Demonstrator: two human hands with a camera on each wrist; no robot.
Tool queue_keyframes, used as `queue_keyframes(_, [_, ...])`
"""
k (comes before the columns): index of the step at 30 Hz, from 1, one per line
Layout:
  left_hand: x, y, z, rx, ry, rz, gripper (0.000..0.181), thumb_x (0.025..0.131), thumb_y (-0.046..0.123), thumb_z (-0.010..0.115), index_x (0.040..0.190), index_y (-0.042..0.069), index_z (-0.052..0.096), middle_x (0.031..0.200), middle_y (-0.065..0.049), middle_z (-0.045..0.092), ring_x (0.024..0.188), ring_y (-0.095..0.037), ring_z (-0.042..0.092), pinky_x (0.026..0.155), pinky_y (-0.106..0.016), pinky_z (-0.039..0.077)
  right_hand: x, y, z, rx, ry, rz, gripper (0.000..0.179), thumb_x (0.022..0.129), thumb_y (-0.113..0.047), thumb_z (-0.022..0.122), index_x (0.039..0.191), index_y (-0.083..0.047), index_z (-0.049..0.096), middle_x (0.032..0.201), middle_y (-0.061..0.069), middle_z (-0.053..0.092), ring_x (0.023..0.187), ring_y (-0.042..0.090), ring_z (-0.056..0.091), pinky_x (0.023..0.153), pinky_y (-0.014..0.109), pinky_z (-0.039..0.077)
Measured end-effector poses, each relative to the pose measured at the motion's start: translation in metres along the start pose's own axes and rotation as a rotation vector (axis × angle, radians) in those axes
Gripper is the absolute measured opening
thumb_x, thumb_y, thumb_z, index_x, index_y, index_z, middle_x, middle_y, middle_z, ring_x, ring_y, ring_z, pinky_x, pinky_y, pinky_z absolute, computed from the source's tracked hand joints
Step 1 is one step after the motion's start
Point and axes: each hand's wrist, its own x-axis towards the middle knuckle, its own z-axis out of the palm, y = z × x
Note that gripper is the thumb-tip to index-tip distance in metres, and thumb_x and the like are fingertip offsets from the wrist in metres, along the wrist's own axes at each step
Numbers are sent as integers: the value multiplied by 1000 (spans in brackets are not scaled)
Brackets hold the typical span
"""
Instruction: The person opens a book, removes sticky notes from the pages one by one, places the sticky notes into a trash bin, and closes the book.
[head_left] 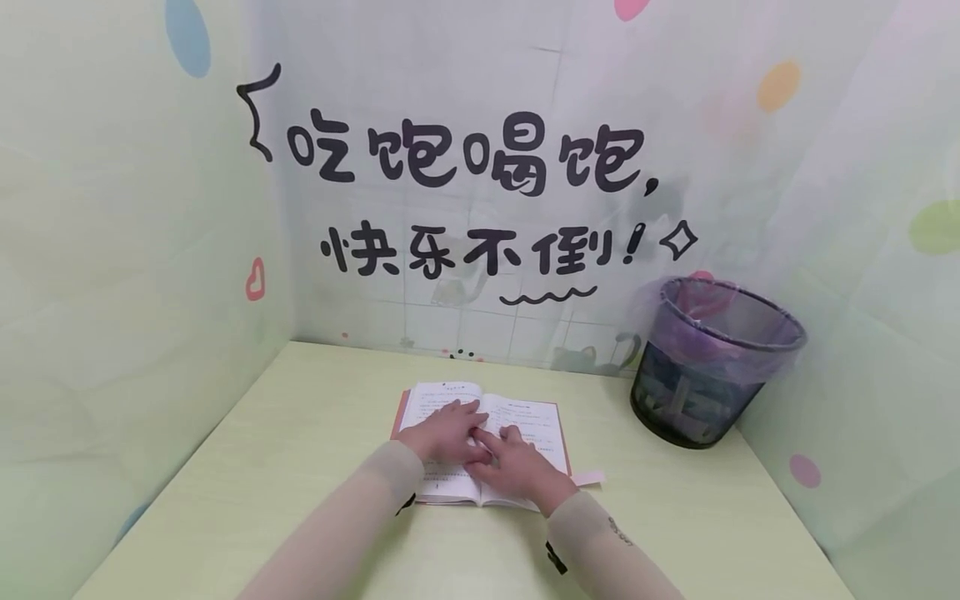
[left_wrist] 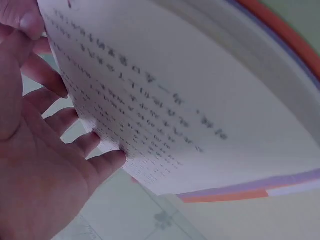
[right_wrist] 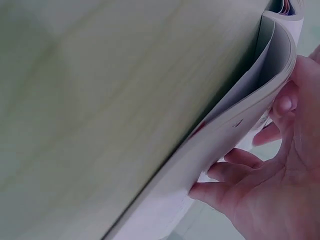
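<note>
An open book (head_left: 534, 421) with printed white pages and an orange-red cover lies on the pale table. My left hand (head_left: 450, 433) rests on the left page, its fingers reaching to the centre fold. From the right, my right hand (head_left: 521, 468) touches the inner part of the other page, with the two hands meeting at the fold. The left wrist view has the fingertips (left_wrist: 117, 156) against the printed page (left_wrist: 135, 100). In the right wrist view, the relaxed fingers (right_wrist: 212, 192) press on the page near the book's lower edge (right_wrist: 220, 125).
A dark waste bin (head_left: 678, 392) with a purple liner stands at the back right of the table (head_left: 247, 467). A pale pink slip (head_left: 588, 478) sticks out beside the book's right edge. Printed curtain-like walls (head_left: 480, 325) enclose the back and sides.
</note>
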Motion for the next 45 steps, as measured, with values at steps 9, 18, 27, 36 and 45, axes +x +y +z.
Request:
queue_keyframes(9, [-1, 13, 9, -43, -23, -135, 72, 101, 52, 72, 164, 22, 54, 185, -9, 23, 171, -44, 15, 137, -69, 16, -3, 17, -2, 100, -31, -32, 77, 103, -64, 64, 169, -27, 47, 175, 29, 35, 157, 55, 43, 121, 75, 43])
queue_keyframes(18, [3, 23, 10, -14, -7, -157, 73, 96, 50, 82, 160, 23, 59, 185, -9, 22, 171, -44, 16, 137, -69, 15, -9, 57, -38, 238, 126, 85, 45, 111, -29, 63, 149, -6, 67, 157, 23, 61, 150, 48, 54, 126, 67, 41])
queue_keyframes(27, [2, 28, 9, -41, -9, -186, 73, 96, 46, 84, 161, 24, 58, 185, -7, 21, 172, -42, 12, 138, -67, 12, -12, 80, -53, -24, 56, 340, 45, 115, -32, 49, 124, 5, 72, 150, 31, 61, 155, 54, 41, 124, 78, 33])
queue_keyframes(36, [4, 26, 8, -25, -13, -180, 74, 96, 47, 83, 161, 24, 58, 185, -8, 21, 172, -41, 13, 139, -65, 11, -14, 77, -49, 207, -2, 367, 43, 114, -37, 52, 114, 5, 63, 95, 15, 60, 77, 24, 56, 65, 32, 46])
queue_keyframes(45, [4, 28, 8, -13, -21, -186, 74, 96, 47, 83, 161, 23, 58, 185, -8, 21, 172, -42, 13, 139, -65, 12, -13, 73, -54, 279, 98, 361, 65, 112, -35, 60, 153, 13, 44, 146, 31, 59, 123, 39, 63, 106, 53, 54])
